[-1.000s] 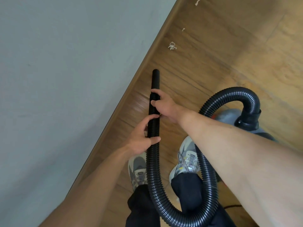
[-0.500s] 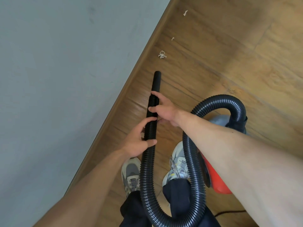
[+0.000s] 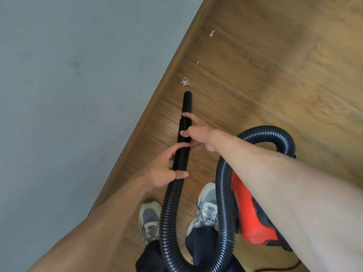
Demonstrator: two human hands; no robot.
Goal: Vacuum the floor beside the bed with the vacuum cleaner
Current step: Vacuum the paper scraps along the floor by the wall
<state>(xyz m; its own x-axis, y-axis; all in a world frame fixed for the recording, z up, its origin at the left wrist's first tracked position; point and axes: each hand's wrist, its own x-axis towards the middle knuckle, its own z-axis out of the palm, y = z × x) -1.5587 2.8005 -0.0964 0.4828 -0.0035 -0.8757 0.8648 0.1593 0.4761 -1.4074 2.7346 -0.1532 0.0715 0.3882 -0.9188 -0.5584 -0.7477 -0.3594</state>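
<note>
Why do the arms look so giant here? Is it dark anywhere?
Head view: the wide lens stretches things near the edge, so the right forearm looks giant; the hose and white scraps are sharp; soft light, no glare; the floor looks dimmer toward the top.

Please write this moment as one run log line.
left hand grips hose | right hand grips hose nearer nozzle | nozzle tip short of nearest white scrap
</note>
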